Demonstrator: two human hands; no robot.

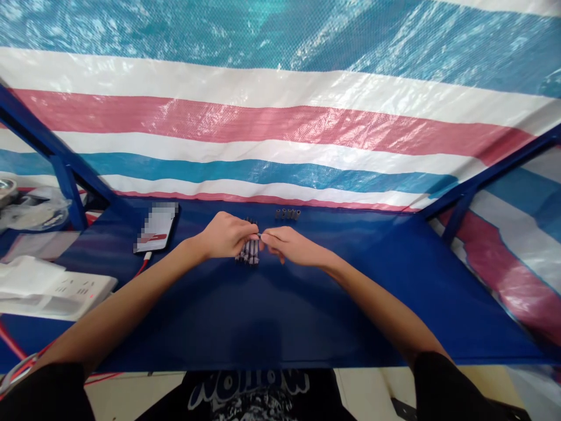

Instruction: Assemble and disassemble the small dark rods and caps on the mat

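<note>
My left hand (228, 235) and my right hand (293, 244) meet over the middle of the blue table, fingertips almost touching. Both are closed in a pinch on a small thin grey piece (260, 235), mostly covered by the fingers, so its kind cannot be made out. Just below and partly behind my left hand lies a bundle of several slim metallic rods (249, 254) with dark ends, side by side. Farther back, several short grey metal cylinders (288, 214) stand in a row near the table's rear edge.
A phone (156, 228) with a red charging cable lies left of my left hand. Closer in on the left is a white power strip (83, 292), with plastic bags (37, 210) behind it. Blue frame bars (456, 204) and a striped tarp (280, 126) bound the table (307, 321).
</note>
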